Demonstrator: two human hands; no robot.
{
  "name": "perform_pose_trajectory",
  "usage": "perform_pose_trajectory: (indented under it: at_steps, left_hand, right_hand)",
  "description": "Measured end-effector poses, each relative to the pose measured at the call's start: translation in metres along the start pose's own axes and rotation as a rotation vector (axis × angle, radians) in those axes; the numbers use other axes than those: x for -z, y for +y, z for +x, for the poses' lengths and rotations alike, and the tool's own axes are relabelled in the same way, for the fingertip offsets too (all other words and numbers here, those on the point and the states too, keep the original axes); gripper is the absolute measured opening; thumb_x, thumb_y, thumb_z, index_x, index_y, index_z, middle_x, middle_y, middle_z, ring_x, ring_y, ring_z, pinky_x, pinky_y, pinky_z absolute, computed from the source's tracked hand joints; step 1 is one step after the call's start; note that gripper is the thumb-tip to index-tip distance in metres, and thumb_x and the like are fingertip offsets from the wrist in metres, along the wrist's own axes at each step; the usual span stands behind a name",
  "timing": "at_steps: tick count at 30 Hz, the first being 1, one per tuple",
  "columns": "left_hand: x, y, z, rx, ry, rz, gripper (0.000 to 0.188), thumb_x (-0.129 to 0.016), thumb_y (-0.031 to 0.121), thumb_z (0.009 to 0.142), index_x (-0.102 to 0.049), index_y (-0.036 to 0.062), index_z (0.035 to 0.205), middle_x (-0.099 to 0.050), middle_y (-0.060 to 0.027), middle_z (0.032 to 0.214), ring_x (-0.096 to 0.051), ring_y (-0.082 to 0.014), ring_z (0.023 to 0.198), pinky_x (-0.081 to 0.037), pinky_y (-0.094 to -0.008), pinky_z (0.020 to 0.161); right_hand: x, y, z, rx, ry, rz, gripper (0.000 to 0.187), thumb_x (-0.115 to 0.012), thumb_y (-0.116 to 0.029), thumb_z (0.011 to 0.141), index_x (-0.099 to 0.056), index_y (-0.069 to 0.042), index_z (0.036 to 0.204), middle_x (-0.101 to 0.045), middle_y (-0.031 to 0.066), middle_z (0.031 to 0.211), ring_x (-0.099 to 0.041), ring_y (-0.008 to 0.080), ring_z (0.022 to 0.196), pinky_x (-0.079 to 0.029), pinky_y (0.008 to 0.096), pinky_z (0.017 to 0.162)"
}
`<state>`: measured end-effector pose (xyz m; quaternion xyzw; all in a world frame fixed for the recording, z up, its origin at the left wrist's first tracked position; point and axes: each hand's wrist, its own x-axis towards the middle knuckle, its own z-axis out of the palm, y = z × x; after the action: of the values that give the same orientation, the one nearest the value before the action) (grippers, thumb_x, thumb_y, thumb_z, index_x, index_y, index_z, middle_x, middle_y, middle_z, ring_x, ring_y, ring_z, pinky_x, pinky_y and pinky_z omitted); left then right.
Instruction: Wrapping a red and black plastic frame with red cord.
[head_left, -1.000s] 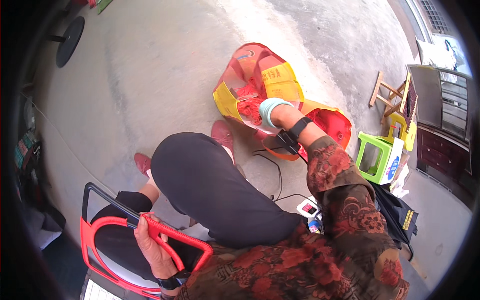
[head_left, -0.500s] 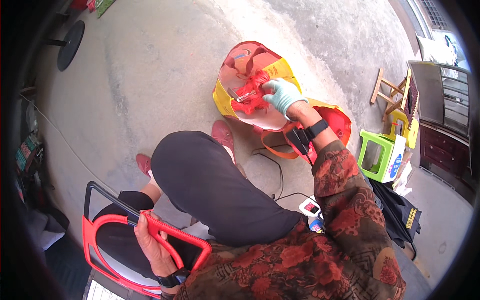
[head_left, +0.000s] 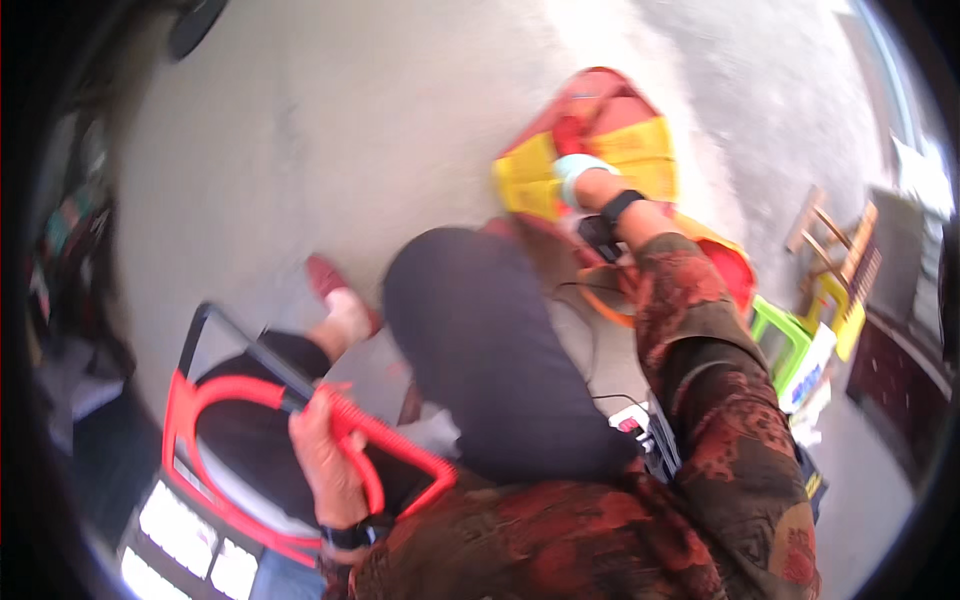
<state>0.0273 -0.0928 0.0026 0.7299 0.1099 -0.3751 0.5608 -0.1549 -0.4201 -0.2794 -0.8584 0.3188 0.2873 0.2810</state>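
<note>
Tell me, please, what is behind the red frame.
Through the red frame, the black left trouser leg shows; what the bars and left hand cover cannot be seen.

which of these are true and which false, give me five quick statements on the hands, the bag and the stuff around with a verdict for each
1. The left hand grips a red-and-black frame. True.
2. The right hand is bare. False: it wears a pale glove.
3. The right hand is at the red and yellow bag. True.
4. The green stool stands at the left edge of the view. False: it is on the right side, beyond the right arm.
5. The right sleeve is plain white. False: it is dark with a red floral pattern.
</note>
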Motion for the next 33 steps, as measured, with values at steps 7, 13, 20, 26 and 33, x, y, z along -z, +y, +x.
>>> perform_pose_trajectory:
  at_steps: [7,13,20,26,33]
  left_hand:
    - [-0.013,-0.005,0.003,0.072,-0.135,0.023,0.015,-0.060,0.017,0.091,-0.057,0.0038,0.097,-0.063,-0.0065,0.076,-0.055,-0.0088,0.052,-0.039,-0.0203,0.039]
    - [-0.010,0.001,-0.001,0.102,-0.060,0.066,0.016,-0.059,0.018,0.091,-0.056,0.0036,0.097,-0.062,-0.0059,0.074,-0.054,-0.0095,0.050,-0.039,-0.0204,0.039]
    - [0.004,-0.001,0.007,0.002,-0.036,0.009,0.013,-0.058,0.017,0.091,-0.053,0.0050,0.094,-0.057,-0.0039,0.070,-0.049,-0.0093,0.047,-0.037,-0.0208,0.038]
    - [0.008,-0.009,0.007,-0.106,-0.197,-0.040,0.020,-0.057,0.023,0.093,-0.053,0.0034,0.097,-0.054,-0.0041,0.070,-0.046,-0.0078,0.046,-0.035,-0.0180,0.036]
    - [0.025,-0.002,-0.010,-0.114,-0.362,-0.141,0.017,-0.054,0.018,0.094,-0.052,0.0038,0.103,-0.057,-0.0055,0.074,-0.048,-0.0089,0.046,-0.038,-0.0199,0.037]
  right_hand:
    - [-0.202,0.100,0.034,0.053,0.193,0.677,0.035,-0.065,-0.035,0.080,-0.065,-0.012,0.107,-0.067,0.0161,0.101,-0.064,0.0327,0.094,-0.050,0.0403,0.083]
    - [-0.139,0.056,-0.012,-0.041,0.270,0.440,0.034,-0.066,-0.033,0.079,-0.066,-0.011,0.105,-0.067,0.0159,0.100,-0.064,0.0334,0.094,-0.050,0.0402,0.083]
    - [-0.024,0.021,-0.029,-0.365,0.426,0.264,0.034,-0.070,-0.030,0.075,-0.066,-0.010,0.102,-0.067,0.0162,0.098,-0.063,0.0347,0.092,-0.050,0.0403,0.083]
    - [0.057,0.012,-0.141,-0.349,0.618,0.716,0.040,-0.080,-0.024,0.067,-0.068,-0.010,0.102,-0.069,0.0088,0.093,-0.065,0.0206,0.085,-0.051,0.0326,0.079]
    - [0.118,-0.001,-0.220,-0.010,1.013,1.303,0.036,-0.076,-0.013,0.076,-0.067,0.000,0.108,-0.068,0.0065,0.097,-0.061,0.0139,0.090,-0.048,0.0277,0.085]
